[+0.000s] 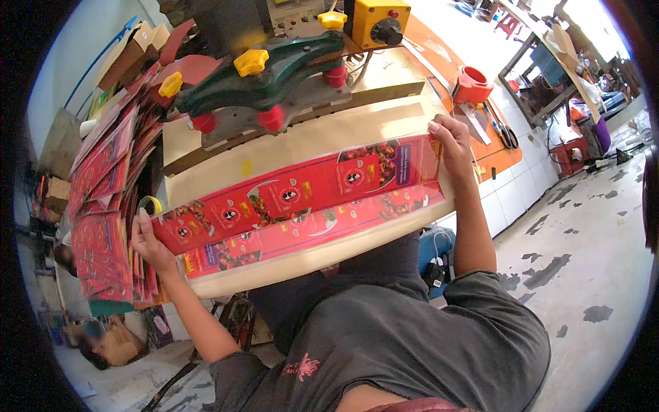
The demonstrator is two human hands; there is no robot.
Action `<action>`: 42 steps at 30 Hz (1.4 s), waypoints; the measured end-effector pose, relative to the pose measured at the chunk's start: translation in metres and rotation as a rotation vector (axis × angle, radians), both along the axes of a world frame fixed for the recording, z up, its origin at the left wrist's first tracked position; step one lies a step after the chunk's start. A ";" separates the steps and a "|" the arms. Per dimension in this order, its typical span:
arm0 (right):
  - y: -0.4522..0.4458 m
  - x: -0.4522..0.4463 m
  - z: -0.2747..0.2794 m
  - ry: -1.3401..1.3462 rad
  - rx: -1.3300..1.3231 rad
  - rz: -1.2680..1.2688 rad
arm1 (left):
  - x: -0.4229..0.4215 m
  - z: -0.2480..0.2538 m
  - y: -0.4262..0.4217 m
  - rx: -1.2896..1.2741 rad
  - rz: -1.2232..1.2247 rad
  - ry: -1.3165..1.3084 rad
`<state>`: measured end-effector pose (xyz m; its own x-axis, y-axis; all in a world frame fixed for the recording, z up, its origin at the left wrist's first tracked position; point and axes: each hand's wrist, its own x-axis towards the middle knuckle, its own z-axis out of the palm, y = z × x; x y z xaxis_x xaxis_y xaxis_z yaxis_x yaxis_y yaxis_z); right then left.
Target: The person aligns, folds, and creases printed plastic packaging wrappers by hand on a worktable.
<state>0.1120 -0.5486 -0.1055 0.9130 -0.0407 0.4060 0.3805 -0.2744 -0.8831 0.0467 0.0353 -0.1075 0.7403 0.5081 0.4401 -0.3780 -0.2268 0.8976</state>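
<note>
1 head-worn view; close, forward, downward

Looks like a small workshop dealing in printed goods. Has a heavy green machine (274,77) at the work surface, fitted with yellow knobs and red posts, and a yellow control box (379,22) with a black dial just behind. Holds work in quantity, too: a tall, slumping stack of red printed pieces (103,175) at the left, plus a long red printed sheet (302,206) spread before the machine (much alike in colour). Keeps a red tape dispenser (471,86) and scissors (507,134) within the orange tabletop's (506,162) edge. Shows hard use in the pale floor (542,240), worn into dark patches, and in the open cardboard box (130,55) behind the stack.
</note>
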 end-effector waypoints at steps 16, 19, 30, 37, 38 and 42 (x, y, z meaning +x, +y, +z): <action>0.001 0.001 -0.002 0.092 0.096 0.087 | -0.003 -0.002 0.000 -0.064 -0.062 -0.015; 0.001 0.002 -0.001 0.079 0.089 0.105 | -0.003 -0.001 0.000 -0.038 -0.023 -0.017; -0.005 0.003 -0.003 0.096 0.067 0.109 | -0.004 -0.001 -0.001 0.006 0.042 -0.052; -0.004 0.005 -0.004 0.102 0.089 0.131 | -0.005 0.001 -0.003 0.002 0.041 -0.054; -0.003 0.005 -0.005 0.101 0.088 0.131 | -0.005 0.002 -0.004 -0.009 0.017 -0.054; 0.004 0.000 -0.002 0.059 0.017 0.026 | -0.001 -0.002 0.002 -0.033 -0.034 -0.006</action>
